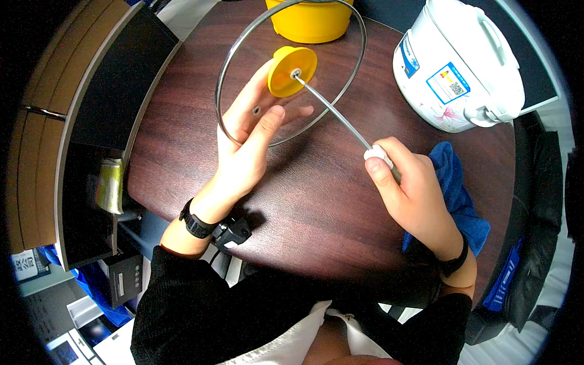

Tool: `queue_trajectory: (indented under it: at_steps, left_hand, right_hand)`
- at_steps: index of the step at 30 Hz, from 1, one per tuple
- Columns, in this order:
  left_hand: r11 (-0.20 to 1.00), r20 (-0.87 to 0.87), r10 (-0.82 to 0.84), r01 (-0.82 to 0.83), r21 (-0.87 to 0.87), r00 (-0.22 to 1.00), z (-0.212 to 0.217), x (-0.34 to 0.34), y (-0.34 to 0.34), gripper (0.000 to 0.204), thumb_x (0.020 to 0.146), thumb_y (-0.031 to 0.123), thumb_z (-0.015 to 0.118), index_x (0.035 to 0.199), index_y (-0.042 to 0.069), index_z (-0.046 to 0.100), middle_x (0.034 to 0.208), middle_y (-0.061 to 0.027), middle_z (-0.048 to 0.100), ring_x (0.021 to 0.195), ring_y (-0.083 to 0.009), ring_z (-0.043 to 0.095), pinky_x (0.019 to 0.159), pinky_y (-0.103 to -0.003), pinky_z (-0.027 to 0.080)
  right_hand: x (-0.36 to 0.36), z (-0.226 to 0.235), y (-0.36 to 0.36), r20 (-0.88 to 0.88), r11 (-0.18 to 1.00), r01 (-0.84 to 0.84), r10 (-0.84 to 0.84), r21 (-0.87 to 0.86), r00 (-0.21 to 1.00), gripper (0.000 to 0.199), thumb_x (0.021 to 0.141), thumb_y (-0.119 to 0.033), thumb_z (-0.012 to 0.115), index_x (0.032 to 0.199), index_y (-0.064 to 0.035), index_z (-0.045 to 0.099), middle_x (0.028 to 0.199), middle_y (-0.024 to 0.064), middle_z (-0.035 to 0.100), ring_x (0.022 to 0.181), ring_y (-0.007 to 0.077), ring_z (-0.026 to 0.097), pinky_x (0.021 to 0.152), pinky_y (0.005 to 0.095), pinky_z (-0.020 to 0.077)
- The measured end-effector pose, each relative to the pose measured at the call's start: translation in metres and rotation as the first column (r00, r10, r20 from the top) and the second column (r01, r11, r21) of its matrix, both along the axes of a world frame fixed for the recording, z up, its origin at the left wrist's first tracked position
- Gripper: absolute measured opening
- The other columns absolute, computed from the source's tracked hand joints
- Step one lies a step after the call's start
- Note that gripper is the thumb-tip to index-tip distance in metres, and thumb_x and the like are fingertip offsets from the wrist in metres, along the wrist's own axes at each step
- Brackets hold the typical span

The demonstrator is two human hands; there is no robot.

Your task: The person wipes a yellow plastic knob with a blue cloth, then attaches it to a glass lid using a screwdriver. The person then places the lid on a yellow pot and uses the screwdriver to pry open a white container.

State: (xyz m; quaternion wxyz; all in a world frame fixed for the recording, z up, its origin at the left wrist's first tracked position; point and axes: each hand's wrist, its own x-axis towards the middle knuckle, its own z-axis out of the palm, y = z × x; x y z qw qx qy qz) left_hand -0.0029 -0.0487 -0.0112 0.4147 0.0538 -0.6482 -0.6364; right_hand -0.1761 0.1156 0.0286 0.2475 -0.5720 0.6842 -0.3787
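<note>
A round clear lid with a metal rim [218, 82] is tilted up above the table, held at its near left side by my left hand [246, 137]. The thumb lies on the side facing me, and the fingers show through behind it. At the lid's middle is a yellow knob [281, 68] with a screw at its centre. My right hand [410, 185] is closed round the white handle of a screwdriver [337, 114]. Its metal shaft slants up to the left, and the tip meets the screw. A small ringed hole [256, 111] shows nearer my left thumb.
Behind the lid stands a yellow pot [310, 24]. A white rice cooker [420, 79] is at the far right of the dark wooden table [328, 207]. A blue cloth [450, 176] lies beside my right hand. Dark shelving [118, 91] borders the table's left.
</note>
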Motion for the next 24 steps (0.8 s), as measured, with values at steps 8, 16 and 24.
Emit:
queue_trajectory:
  at_steps: [8, 16, 24]
  left_hand:
    - [0.999, 0.003, 0.009, -0.009, -0.042, 1.000, -0.003, 0.001, -0.001, 0.051, 0.097, -0.002, 0.040, 0.146, 0.002, 0.027, 0.143, -0.0193, 0.040, 0.130, -0.0330, 0.045, 0.101, -0.047, 0.047]
    - [0.884, 0.125, 0.256, -0.180, -0.431, 0.959, -0.007, 0.007, -0.008, 0.050, 0.095, -0.003, 0.043, 0.144, 0.000, 0.033, 0.141, -0.0194, 0.044, 0.130, -0.0296, 0.045, 0.105, -0.041, 0.042]
    - [0.935, 0.095, 0.207, -0.169, -0.312, 0.974, -0.005, 0.000, -0.004, 0.050, 0.096, -0.002, 0.042, 0.145, 0.002, 0.031, 0.142, -0.0197, 0.043, 0.129, -0.0296, 0.046, 0.103, -0.043, 0.044]
  right_hand:
    - [0.002, -0.001, -0.001, 0.088, 0.998, -0.020, 0.015, 0.058, 0.996, 0.019, 0.094, -0.020, 0.057, 0.090, -0.0011, 0.055, 0.069, 0.0210, 0.059, 0.067, 0.0403, 0.062, 0.057, 0.0438, 0.0460]
    - [0.002, -0.015, 0.004, 0.976, 0.871, -0.480, 0.003, 0.105, 0.219, 0.048, 0.103, -0.045, 0.028, 0.101, -0.0017, 0.049, 0.058, 0.0029, 0.047, 0.037, 0.0104, 0.042, 0.034, 0.0236, 0.0339]
    - [-0.006, -0.011, -0.001, 0.961, 0.885, -0.439, -0.033, 0.155, 0.273, 0.046, 0.103, -0.043, 0.032, 0.096, -0.0025, 0.052, 0.058, 0.0039, 0.048, 0.036, 0.0110, 0.043, 0.033, 0.0235, 0.0336]
